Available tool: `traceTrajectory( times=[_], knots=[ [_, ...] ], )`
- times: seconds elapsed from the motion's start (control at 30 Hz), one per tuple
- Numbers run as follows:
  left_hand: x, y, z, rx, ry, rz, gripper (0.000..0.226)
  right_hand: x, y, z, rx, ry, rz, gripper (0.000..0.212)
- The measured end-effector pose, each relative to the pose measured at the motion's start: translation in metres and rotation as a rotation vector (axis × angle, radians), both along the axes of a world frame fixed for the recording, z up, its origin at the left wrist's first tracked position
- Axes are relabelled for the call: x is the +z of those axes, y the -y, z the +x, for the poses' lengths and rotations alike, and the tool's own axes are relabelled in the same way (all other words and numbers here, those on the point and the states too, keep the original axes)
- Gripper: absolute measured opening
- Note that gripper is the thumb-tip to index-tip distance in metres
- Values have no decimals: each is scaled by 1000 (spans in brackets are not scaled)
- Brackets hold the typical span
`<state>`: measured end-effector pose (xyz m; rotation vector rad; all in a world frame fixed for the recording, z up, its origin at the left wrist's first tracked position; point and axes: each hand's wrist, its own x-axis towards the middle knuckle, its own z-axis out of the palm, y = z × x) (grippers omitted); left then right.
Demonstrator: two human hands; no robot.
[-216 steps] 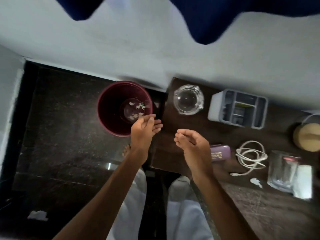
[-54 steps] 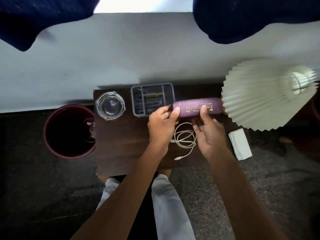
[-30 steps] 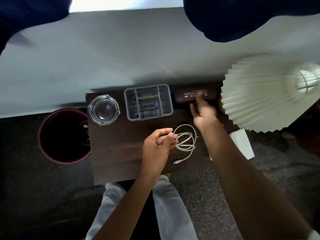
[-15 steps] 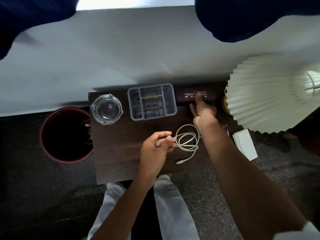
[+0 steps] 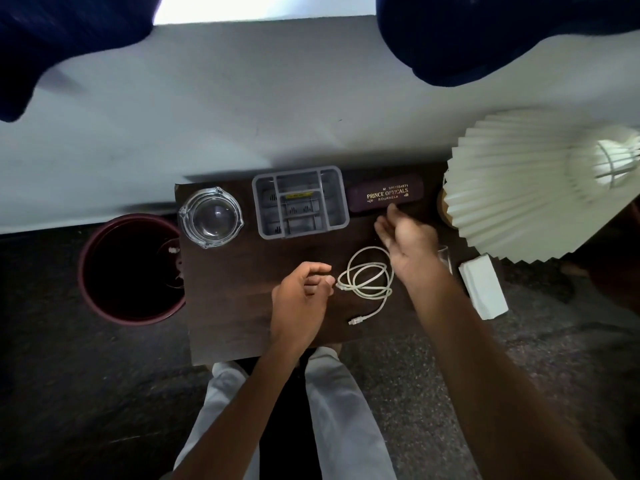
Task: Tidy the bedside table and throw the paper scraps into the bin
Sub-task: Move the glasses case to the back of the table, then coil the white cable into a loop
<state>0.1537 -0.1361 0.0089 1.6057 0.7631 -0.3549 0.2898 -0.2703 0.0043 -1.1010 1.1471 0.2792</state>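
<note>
The dark wooden bedside table [image 5: 235,306] stands against the wall. A maroon bin [image 5: 104,292] sits on the floor at its left, with pale scraps inside. A purple glasses case [image 5: 384,197] lies at the table's back edge. A coiled white cable [image 5: 367,282] lies mid-table. My left hand [image 5: 301,299] hovers just left of the coil, fingers loosely curled, holding nothing. My right hand [image 5: 408,242] is open above the coil's right side, just in front of the case and apart from it.
A glass ashtray [image 5: 210,218] and a grey compartment organiser [image 5: 300,202] stand along the back. A pleated lamp shade [image 5: 526,192] overhangs the right end. A white folded paper [image 5: 485,289] and a drinking glass [image 5: 445,261] sit by the right edge. My legs are below the table.
My right hand has let go of the glasses case at the back edge and drawn back toward me. My left hand stays beside the cable.
</note>
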Motion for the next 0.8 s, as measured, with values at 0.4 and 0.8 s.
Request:
traceTrajectory(
  times=[0.4,0.8],
  knots=[
    [-8,24,-28,-170,66,282,10,35,49,-126,796,116,-384,11],
    [-35,62,-54,-586,-63,599,34,2,85,-182,1131,118,-594,11]
  ],
)
